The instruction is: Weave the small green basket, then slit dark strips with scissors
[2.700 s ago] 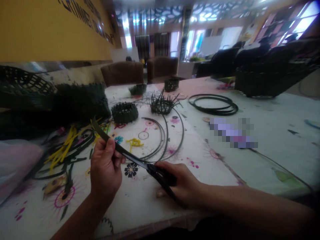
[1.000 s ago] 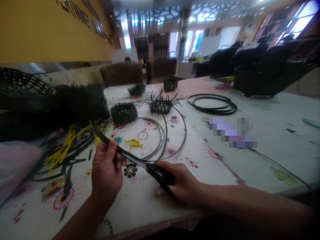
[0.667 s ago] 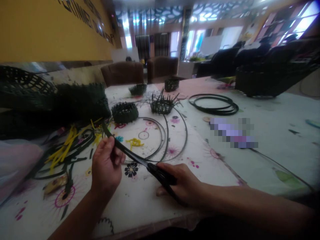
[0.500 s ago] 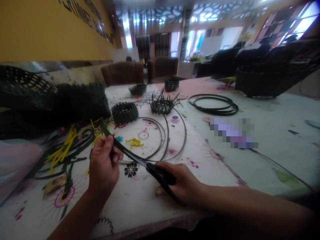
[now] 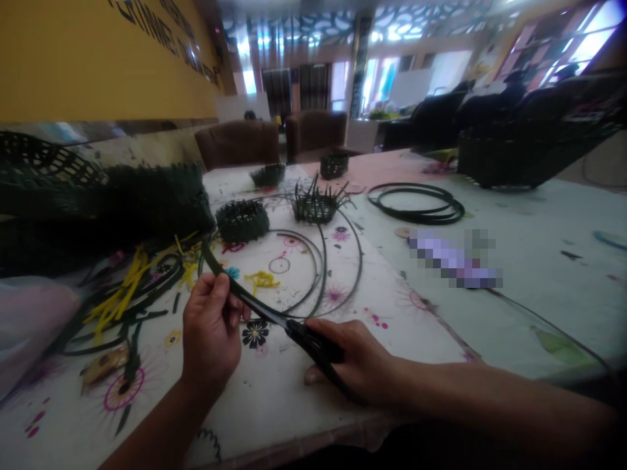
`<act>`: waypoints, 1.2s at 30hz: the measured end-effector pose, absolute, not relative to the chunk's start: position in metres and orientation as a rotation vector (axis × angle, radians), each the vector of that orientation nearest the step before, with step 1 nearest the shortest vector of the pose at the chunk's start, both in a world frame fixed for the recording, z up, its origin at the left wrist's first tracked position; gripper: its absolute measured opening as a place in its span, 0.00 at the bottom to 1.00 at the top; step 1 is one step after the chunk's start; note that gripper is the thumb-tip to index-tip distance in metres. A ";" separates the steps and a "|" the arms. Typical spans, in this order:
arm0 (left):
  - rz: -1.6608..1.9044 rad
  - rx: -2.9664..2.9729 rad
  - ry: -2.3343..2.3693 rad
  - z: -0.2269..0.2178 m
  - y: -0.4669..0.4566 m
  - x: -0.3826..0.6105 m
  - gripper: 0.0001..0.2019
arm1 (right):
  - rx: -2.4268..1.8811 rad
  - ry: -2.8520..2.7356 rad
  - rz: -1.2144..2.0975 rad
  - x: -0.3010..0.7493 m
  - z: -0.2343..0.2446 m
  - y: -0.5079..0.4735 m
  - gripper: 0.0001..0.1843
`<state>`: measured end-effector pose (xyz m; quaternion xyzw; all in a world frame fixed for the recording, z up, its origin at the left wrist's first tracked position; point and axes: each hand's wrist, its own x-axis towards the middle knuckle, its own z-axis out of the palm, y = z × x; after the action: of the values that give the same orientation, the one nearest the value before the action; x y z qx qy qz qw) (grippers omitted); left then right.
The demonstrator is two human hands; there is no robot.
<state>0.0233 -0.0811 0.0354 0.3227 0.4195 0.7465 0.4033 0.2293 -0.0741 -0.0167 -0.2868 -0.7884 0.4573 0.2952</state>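
Observation:
My left hand (image 5: pixel 211 329) pinches a dark green flat strip (image 5: pixel 212 258) between thumb and fingers. The strip curves up past the fingertips and runs down to the scissors. My right hand (image 5: pixel 365 365) is wrapped round the black handles of the scissors (image 5: pixel 313 343), whose blades point left along the strip. Whether the blades are cutting into it I cannot tell. Beyond the hands, thin dark strips lie in large loops (image 5: pixel 321 274) on the flowered tablecloth (image 5: pixel 289 398). A small woven basket (image 5: pixel 242 220) stands behind them, beside an unfinished one (image 5: pixel 316 207) with loose ends sticking up.
Yellow strips (image 5: pixel 125 287) and green offcuts lie at the left, near a pale plastic bag (image 5: pixel 34 320). Large dark woven baskets (image 5: pixel 157 196) stand at the back left, another (image 5: pixel 509 156) at the back right. Coiled strip (image 5: pixel 416 202) and a blurred-out lilac object (image 5: pixel 445 258) are on the right.
My left hand has shifted slightly right and down along the strip, closer to the scissors. My right hand and the scissors have hardly moved. The view has drifted a little.

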 end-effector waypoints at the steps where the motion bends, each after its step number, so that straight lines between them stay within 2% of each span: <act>1: 1.875 0.806 1.054 0.035 -0.079 0.021 0.10 | -0.762 -2.104 1.218 0.229 -0.016 -0.074 0.22; 6: 1.906 0.794 1.031 0.040 -0.074 0.010 0.09 | -0.767 -2.086 1.211 0.227 -0.019 -0.073 0.23; 13: 1.918 0.812 1.042 0.040 -0.082 0.022 0.11 | -0.766 -2.037 1.149 0.228 -0.023 -0.074 0.32; 18: 1.938 0.827 1.046 0.040 -0.085 0.026 0.10 | -0.736 -2.038 1.140 0.228 -0.025 -0.073 0.31; 25: 1.891 0.758 1.043 0.039 -0.081 0.019 0.08 | -0.739 -2.121 1.172 0.229 -0.021 -0.074 0.22; 36: 1.896 0.787 1.010 0.042 -0.083 0.021 0.11 | -0.750 -2.050 1.096 0.228 -0.023 -0.074 0.30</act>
<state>0.0207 -0.0827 0.0419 0.3132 0.4018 0.7544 0.4140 0.2276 -0.0744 -0.0231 -0.2887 -0.7884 0.4217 0.3425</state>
